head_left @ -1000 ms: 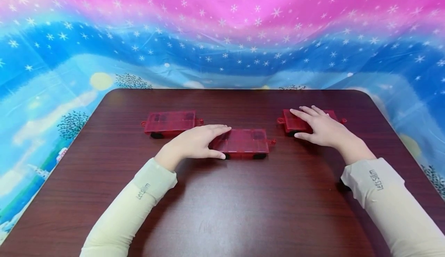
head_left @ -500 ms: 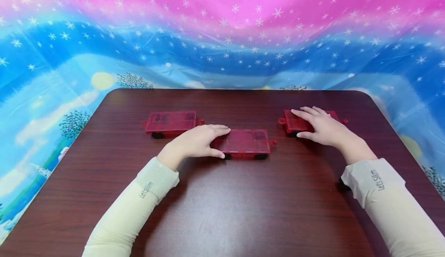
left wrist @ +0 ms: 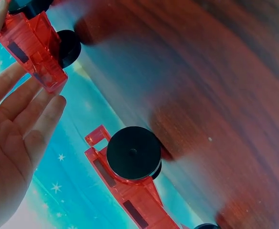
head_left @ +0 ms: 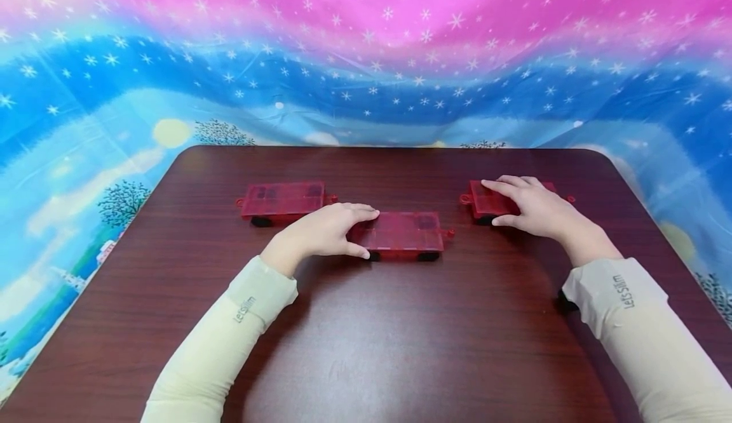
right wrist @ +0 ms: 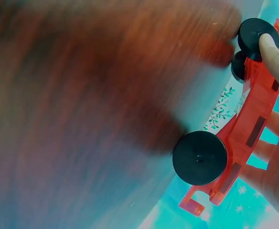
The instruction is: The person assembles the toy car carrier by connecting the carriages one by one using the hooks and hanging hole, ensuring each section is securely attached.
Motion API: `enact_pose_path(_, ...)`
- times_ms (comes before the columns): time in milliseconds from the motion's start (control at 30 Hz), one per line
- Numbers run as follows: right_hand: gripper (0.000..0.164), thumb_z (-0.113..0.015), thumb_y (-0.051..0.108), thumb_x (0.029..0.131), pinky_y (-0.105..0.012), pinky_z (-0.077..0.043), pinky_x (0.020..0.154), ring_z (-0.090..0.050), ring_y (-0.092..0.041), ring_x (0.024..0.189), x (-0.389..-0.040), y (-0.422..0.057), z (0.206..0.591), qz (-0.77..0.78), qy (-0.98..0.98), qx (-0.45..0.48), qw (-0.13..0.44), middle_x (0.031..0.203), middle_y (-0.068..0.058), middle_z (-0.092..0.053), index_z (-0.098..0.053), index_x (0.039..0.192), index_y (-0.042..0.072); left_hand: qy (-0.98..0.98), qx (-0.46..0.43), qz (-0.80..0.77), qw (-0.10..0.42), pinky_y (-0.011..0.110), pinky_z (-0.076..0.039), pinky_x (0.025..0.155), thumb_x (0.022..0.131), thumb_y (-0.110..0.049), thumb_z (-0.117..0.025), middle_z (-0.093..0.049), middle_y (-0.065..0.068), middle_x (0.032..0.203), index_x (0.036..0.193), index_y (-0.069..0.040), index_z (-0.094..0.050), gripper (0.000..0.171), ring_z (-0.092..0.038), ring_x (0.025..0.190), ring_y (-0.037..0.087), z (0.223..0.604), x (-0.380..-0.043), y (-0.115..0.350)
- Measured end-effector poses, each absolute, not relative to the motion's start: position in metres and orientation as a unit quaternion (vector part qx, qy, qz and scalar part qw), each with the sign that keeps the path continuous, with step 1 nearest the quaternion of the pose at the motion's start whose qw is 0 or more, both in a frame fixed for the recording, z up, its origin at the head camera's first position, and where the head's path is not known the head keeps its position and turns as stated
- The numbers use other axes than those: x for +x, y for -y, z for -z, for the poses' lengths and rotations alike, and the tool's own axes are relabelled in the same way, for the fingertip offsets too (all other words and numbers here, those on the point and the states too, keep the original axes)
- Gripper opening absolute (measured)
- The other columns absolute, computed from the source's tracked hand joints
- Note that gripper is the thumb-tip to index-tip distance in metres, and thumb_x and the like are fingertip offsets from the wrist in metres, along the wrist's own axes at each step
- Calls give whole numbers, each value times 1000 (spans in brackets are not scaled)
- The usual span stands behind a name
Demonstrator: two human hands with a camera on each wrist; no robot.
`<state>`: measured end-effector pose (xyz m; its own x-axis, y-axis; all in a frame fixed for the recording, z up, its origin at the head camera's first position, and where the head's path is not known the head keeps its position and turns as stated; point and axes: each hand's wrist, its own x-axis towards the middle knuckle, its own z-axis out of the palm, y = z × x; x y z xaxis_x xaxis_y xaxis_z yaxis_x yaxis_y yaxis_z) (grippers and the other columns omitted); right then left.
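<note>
"what do the fingers do?"

"the left hand [head_left: 323,231], mid-frame, has its thumb and fingers apart, clamped on the left end of a flat, see-through red plastic car [head_left: 405,232] with round black wheels [head_left: 428,256]. the right hand [head_left: 540,207], right of the middle, grips another flat red plastic car [head_left: 485,201] like that, its thumb by a wheel."

"why so?"

"i think squeezing the near and far sides stops them rolling. the red plastic links [head_left: 450,232] between them are left bare, maybe so fingers don't block them."

"and farther out?"

"a third flat red plastic car [head_left: 283,198] sits left of the middle, held by nobody. all stand on a shiny dark brown table [head_left: 366,334]. a pink and blue snowflake cloth [head_left: 366,35] hangs along the top."
</note>
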<state>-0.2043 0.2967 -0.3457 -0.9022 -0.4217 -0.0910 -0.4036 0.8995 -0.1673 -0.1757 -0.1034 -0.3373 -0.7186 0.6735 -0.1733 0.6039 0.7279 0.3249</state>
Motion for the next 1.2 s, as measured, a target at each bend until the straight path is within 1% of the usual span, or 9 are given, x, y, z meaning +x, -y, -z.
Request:
enact_pose_path(200, 81, -76, 36, 86, -73, -42, 95, -36, -51, 130, -202, -296, 344, 59, -975, -207, 59, 149, -25, -42, -37, 154, 18, -918, 346, -125, 146, 44, -32, 121, 86, -44, -76, -42, 7, 157, 151, -13, -44, 79, -39, 146, 25, 336, -176, 103)
enact_pose_path(567, 82, -77, 38, 85, -73, -42, 94, -39, -49, 129, -191, -289, 340, 44, -976, -201, 71, 150, -24, -41, -37, 155, 20, -917, 351, -126, 143, 44, -32, 120, 87, -45, -75, -42, 7, 157, 151, -13, -44, 78, -39, 146, 26, 337, -178, 104)
enact_pose_path(1200, 82, -79, 41, 82, -68, -47, 93, -45, -48, 125, -175, -279, 330, 21, -973, -224, 51, 145, -23, -47, -42, 152, 20, -916, 354, -126, 143, 44, -32, 120, 87, -43, -75, -43, 8, 156, 151, -12, -44, 77, -39, 146, 26, 335, -178, 104)
